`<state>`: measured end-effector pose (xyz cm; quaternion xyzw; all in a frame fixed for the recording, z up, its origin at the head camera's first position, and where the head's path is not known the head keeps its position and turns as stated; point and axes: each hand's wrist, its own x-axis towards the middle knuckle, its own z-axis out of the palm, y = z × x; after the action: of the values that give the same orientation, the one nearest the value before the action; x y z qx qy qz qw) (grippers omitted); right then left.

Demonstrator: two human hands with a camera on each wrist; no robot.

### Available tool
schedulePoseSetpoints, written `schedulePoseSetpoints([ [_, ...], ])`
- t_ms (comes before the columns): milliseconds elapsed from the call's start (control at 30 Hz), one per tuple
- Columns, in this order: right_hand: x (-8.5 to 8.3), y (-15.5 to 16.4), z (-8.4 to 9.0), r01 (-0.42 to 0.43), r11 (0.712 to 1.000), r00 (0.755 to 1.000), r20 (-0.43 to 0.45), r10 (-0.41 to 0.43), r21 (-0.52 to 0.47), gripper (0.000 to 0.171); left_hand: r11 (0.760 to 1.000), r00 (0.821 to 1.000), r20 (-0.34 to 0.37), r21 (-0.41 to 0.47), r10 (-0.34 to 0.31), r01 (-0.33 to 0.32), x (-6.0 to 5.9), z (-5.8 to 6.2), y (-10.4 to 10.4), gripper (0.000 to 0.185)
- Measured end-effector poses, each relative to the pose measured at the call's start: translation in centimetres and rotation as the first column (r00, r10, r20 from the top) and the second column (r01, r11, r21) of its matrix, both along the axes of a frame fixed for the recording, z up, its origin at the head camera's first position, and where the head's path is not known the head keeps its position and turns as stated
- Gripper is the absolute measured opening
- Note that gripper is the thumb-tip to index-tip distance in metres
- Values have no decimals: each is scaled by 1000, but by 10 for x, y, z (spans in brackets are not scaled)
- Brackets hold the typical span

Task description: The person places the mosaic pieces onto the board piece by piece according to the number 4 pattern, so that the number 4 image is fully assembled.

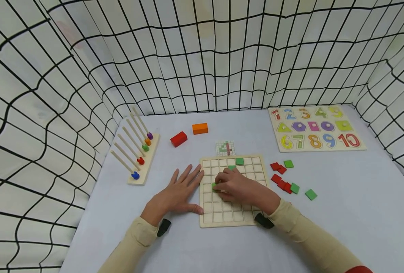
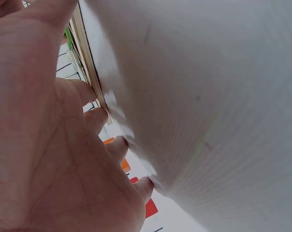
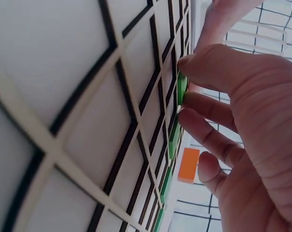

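You are pinching a green tile (image 1: 215, 186) with your right hand (image 1: 237, 185) into the grid board (image 1: 234, 220), your flat, released left hand (image 1: 178, 191) steadying it, two green tiles placed and most cells waiting.

Bright, even light with only faint shadows; the head view bows the black grid lines at its edges. Both wrist views are soft, close surfaces out of focus.

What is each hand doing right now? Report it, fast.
Left hand: open, fingers spread flat on the table beside the grid board.
Right hand: pinching a green square tile against the grid board.
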<state>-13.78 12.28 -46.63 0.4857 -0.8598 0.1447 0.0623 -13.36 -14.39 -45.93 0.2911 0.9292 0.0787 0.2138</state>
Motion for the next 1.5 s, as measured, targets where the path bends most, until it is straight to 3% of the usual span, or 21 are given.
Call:
schedulePoseSetpoints([
  [267,1,17,6,35,999,996,87,-32,-26,26,1000,1000,2,0,3,-3,0,-3,0,125],
  [733,9,70,4,97,988,994,55,-91,-119,30,1000,1000,12,-5,11,-11,3,-5,0,125],
  [1267,30,122,8,252,962,966,78,-245,-105,36,1000,1000,2,-8,2,-2,0,2,2,124],
  [1500,40,149,6,331,938,943,32,-330,-106,28,1000,1000,3,-9,-2,2,1,0,2,124],
])
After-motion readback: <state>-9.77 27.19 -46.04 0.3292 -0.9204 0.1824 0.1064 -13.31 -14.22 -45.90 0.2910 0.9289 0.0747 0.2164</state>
